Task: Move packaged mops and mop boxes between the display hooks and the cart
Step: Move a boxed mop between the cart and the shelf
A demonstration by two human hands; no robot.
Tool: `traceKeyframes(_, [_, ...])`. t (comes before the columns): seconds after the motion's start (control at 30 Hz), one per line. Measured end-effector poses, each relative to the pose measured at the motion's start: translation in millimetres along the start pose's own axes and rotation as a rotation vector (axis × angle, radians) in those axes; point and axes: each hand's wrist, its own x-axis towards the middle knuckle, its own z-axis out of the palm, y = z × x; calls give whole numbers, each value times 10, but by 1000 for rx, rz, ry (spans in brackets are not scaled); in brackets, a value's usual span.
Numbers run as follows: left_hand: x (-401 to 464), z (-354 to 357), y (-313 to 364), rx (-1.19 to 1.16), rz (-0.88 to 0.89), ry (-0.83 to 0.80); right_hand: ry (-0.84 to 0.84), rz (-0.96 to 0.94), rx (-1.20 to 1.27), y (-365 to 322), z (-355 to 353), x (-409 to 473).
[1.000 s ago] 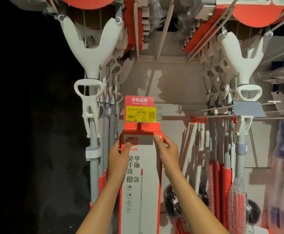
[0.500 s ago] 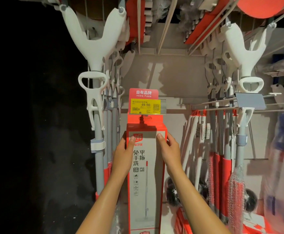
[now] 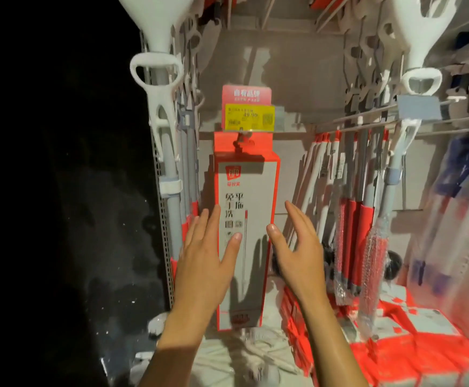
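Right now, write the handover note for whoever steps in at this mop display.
Left hand: open, fingers straight, in front of the box's left edge, gripping nothing.
Right hand: open, just off the box's right edge, holding nothing.
Mop box: upright, its red hang tab on the display hook under the yellow price tag.
Done: this box is hung.
Left: more red boxes lie stacked low on the right; packaged mops hang to the right. No cart in view.

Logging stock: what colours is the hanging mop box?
The mop box has a grey front with red edges and top, seen in the head view.
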Motion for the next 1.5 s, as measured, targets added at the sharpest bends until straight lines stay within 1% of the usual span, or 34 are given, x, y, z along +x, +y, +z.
traceKeyframes(0.1, [-362,-76,-35,129,30,4,-38,24,-115,-17,-123,-379])
traceKeyframes(0.2, [-663,-154,-88,200,-16,-57,-105,47,-184,-79,-206,-711])
traceKeyframes(0.3, [-972,-218,-118,273,-64,-77,-174,20,-265,-159,-255,-998])
traceKeyframes(0.4, [-1321,-308,-64,289,-62,-33,-274,-21,-284,-232,-266,-1245])
traceKeyframes(0.47, [-1543,-374,12,360,-55,21,-351,-13,-242,-282,-293,-1400])
traceKeyframes(0.53, [-1742,-445,102,477,-107,37,-386,-77,-189,-325,-356,-1561])
traceKeyframes(0.6, [-1960,-511,200,548,-206,6,-392,-181,-204,-367,-446,-1728])
traceKeyframes(0.67, [-2241,-580,281,559,-267,1,-447,-194,-215,-406,-550,-1874])
traceKeyframes(0.73, [-2548,-677,364,566,-297,27,-537,-193,-209,-439,-647,-2024])
traceKeyframes(0.8, [-2874,-792,453,590,-356,58,-608,-237,-202,-466,-748,-2210])
traceKeyframes(0.93, [-3598,-1055,654,635,-545,71,-710,-326,-119,-600,-897,-2630])
traceKeyframes(1.03, [-4099,-1301,846,709,-656,92,-770,-368,9,-830,-947,-2937])
traceKeyframes(1.1, [-4399,-1484,1010,745,-697,143,-793,-404,121,-1007,-987,-3156])
traceKeyframes(1.17, [-4683,-1666,1178,780,-746,205,-841,-447,162,-1203,-1020,-3369])
traceKeyframes(1.23, [-4957,-1835,1329,809,-798,254,-917,-477,166,-1420,-1044,-3564])
traceKeyframes(1.37, [-5489,-2164,1592,846,-890,354,-1083,-497,253,-1909,-1095,-3963])
traceKeyframes(1.5, [-6082,-2514,1875,880,-975,458,-1128,-601,328,-2379,-1232,-4422])
